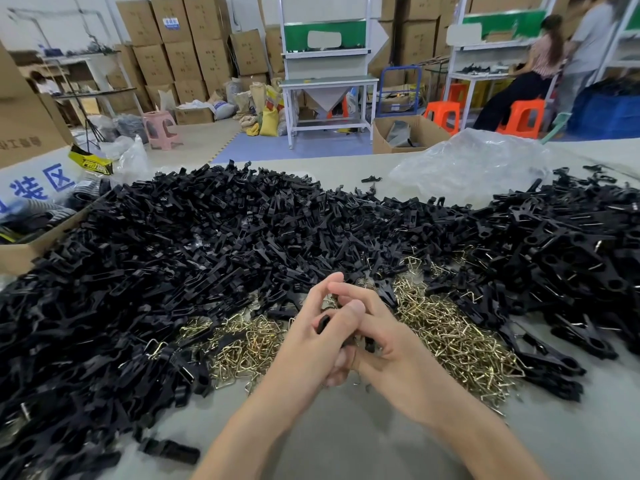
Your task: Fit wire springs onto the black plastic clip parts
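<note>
Clip part of black plastic [323, 323] is gripped between curled fingers of the left hand [306, 344] and right hand [389, 344], pressed together near centre, over a heap of brass-coloured wire springs [450, 336], ringed far, left and right by piled black plastic clips [173, 254].

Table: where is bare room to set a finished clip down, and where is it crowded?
Bare table lies at the near edge, bordered by the clip heap on the left and springs ahead. A second bare strip lies beyond the heap, beside the plastic bag. The middle is crowded.
</note>
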